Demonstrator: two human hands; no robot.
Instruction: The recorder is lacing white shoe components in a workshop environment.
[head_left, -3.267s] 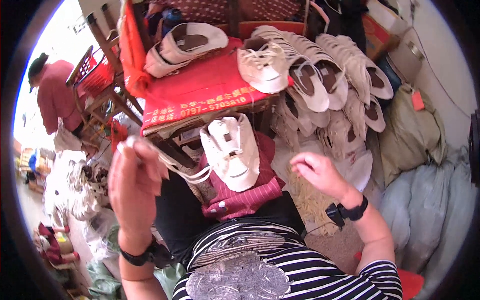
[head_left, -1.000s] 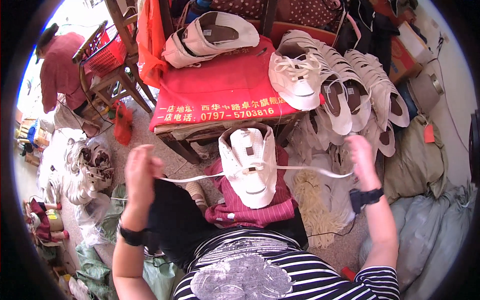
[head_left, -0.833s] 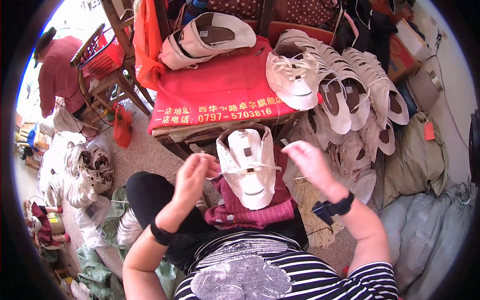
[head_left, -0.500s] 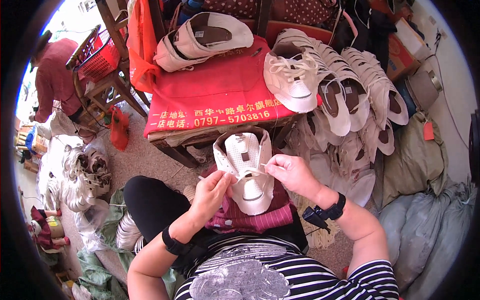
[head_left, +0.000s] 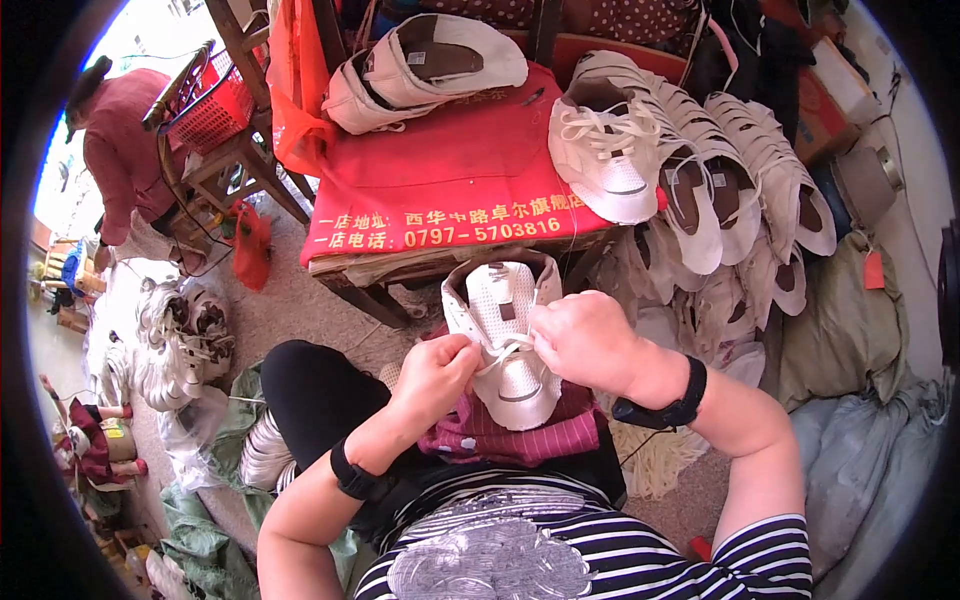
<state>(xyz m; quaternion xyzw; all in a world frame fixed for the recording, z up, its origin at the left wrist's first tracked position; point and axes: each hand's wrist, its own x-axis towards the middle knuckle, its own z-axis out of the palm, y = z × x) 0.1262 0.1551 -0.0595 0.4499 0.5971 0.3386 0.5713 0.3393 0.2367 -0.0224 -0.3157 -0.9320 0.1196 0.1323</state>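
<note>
A white shoe upper (head_left: 520,393), with a mesh tongue, lies on my lap over a folded maroon striped cloth (head_left: 500,435), its toe toward me. A white shoelace (head_left: 510,348) crosses low over the tongue. Pinched at the shoe's left eyelet side, the fingers of my left hand (head_left: 432,382) are closed on the lace. My right hand (head_left: 592,345) is closed too, at the right eyelet edge, gripping the lace near the upper; its fingertips are partly hidden behind the hand.
Ahead stands a wooden chair with a red cloth (head_left: 430,190), bearing pale shoe uppers (head_left: 440,65) and a laced upper (head_left: 605,165). Stacked uppers (head_left: 710,200) hang at its right. Sacks (head_left: 850,470) lie at right, bundled uppers (head_left: 170,340) at left. Another person (head_left: 130,150) bends at far left.
My right hand has turned and come in over the shoe's right eyelet edge. My left hand has moved slightly right. The whole view has shifted a little.
</note>
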